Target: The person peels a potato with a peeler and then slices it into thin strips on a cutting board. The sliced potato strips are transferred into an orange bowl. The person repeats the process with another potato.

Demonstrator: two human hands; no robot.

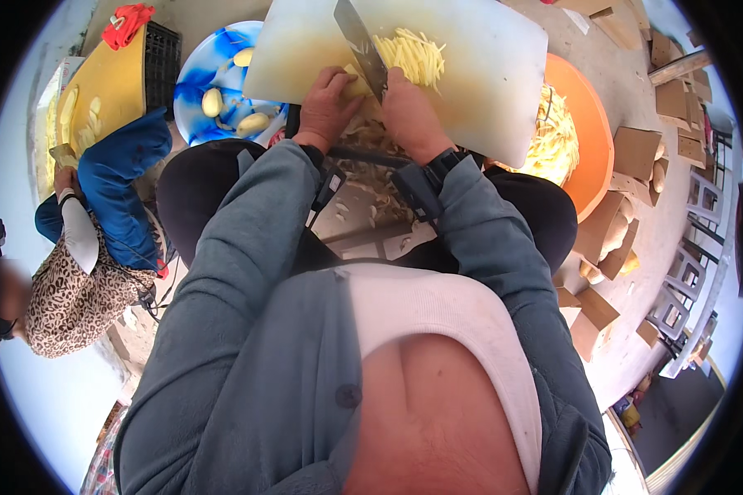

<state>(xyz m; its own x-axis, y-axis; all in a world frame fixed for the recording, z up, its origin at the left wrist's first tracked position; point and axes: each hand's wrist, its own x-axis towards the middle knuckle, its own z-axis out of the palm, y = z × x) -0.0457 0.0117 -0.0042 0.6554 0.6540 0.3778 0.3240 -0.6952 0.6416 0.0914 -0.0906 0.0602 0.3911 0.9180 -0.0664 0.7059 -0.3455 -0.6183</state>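
On a white cutting board, my right hand grips a wide-bladed cleaver near its heel, the handle hidden in the fist. The blade points away from me, angled to the left. Just left of it, my left hand presses with curled fingers on a piece of peeled potato, which the fingers partly cover. To the right of the blade lies a heap of thin potato strips. The board's near edge reaches over my knees.
Peeled potatoes lie in a blue-and-white basin on the left. An orange basin holds many cut strips on the right. Beyond it stand cardboard boxes. A co-worker sits at a yellow board on the left.
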